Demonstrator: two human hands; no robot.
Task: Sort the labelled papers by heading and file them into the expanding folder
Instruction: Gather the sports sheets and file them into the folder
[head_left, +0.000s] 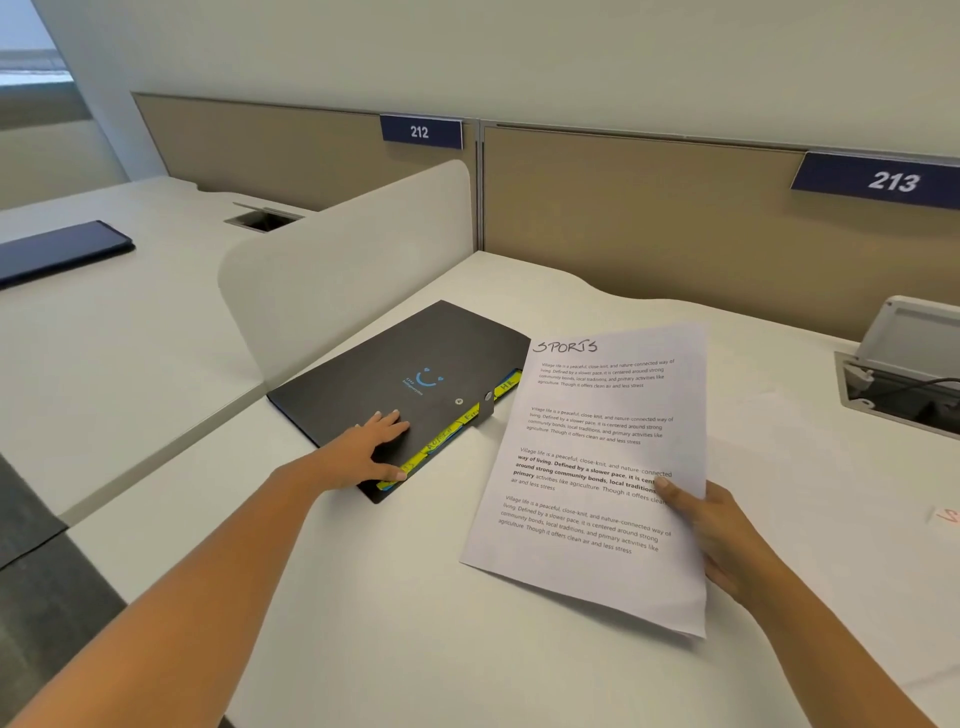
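Note:
A black expanding folder with a blue smile logo lies closed on the white desk, yellow and blue index tabs showing along its near edge. My left hand rests on its near left corner, fingers spread flat on the cover and thumb at the tabbed edge. My right hand holds a white printed sheet headed "SPORTS" by its right edge, thumb on top, lifted just right of the folder.
A low white divider stands left of the folder. An open cable box sits at the right edge. Another paper's corner with red writing lies far right. A dark tablet lies on the neighbouring desk.

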